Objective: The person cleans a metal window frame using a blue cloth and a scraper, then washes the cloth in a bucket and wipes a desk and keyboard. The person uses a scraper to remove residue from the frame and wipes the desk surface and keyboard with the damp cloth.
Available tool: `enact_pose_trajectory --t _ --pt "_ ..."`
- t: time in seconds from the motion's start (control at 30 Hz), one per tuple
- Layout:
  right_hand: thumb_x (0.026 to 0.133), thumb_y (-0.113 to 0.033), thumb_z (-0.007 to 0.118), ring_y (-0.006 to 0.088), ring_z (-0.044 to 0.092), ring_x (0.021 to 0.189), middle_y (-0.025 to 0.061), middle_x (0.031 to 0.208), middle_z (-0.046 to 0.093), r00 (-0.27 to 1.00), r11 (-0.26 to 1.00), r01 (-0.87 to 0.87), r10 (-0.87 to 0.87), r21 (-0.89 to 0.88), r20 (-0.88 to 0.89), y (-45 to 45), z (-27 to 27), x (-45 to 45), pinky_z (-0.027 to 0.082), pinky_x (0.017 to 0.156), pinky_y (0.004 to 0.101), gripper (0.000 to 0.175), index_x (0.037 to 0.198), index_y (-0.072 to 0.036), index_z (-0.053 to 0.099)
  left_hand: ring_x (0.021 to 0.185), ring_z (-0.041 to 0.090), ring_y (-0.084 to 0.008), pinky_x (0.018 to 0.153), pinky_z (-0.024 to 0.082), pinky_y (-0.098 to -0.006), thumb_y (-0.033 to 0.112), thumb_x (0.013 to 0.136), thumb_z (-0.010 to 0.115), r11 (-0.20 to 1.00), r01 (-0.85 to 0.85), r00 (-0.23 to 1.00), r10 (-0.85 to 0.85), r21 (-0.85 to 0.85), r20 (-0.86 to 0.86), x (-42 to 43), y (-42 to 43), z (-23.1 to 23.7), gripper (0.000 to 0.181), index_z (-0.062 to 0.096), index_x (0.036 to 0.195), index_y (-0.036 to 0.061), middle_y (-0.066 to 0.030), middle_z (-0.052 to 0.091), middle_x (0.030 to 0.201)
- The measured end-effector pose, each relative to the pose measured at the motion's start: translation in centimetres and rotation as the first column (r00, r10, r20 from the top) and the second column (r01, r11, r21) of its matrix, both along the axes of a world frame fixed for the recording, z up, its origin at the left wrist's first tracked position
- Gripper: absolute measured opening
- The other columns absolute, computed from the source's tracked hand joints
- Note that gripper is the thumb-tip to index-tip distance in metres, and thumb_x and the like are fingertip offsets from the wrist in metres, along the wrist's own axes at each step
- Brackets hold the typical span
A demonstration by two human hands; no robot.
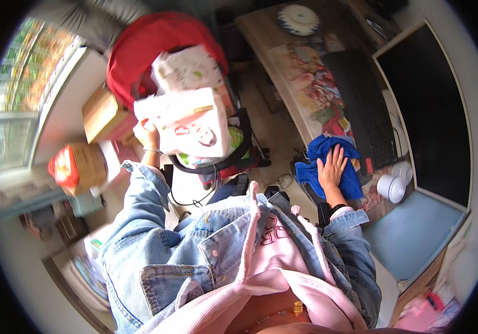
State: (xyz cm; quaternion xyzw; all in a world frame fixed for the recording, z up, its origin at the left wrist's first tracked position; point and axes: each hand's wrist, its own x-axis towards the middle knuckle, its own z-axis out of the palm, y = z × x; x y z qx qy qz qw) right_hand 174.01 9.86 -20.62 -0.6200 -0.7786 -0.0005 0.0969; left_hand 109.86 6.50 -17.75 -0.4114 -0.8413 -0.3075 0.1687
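Note:
My left hand grips the left edge of a white plastic-wrapped pack, which bears printing. The pack is over a baby stroller with a red canopy. Behind it, a second white pack leans inside the canopy, slightly blurred. On the right, my right hand lies flat on a crumpled blue cloth, palm down. The cloth rests at the near edge of the desk, beside a black keyboard.
A monitor stands along the desk's right side. Near the keyboard are a white cup and a floral mat. A plate-like lid sits farther back. Cardboard boxes stand by the window, and a cable hangs below the stroller bar.

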Motion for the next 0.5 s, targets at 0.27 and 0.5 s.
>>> enact_pose_trajectory --t 0.27,0.5 --pt "0.092 -0.037 0.047 0.0345 0.019 0.140 0.0167 0.151 0.023 0.995 0.999 0.026 -0.024 -0.024 0.098 0.0 -1.4 -0.5 0.013 0.111 0.0526 0.055 0.134 -0.001 0.042 0.122 0.048 -0.0367 0.103 0.038 -0.0390 0.041 0.076 0.071 0.777 -0.199 0.636 0.566 -0.597 0.525 -2.3 -17.7 -14.6 0.073 0.047 0.128 -0.0028 -0.0261 0.052 0.127" --pt "0.091 -0.035 0.049 0.0346 0.021 0.139 0.0179 0.150 0.026 0.998 0.999 -0.003 0.000 0.045 0.071 0.0 -2.5 0.0 0.016 0.110 0.0528 0.053 0.132 -0.001 0.042 0.121 0.050 -0.0344 0.100 0.041 -0.0380 0.039 0.075 0.074 0.912 -0.088 0.533 0.382 -0.400 0.755 -2.1 -16.5 -22.9 0.083 0.039 0.134 -0.0070 -0.0273 0.050 0.129"
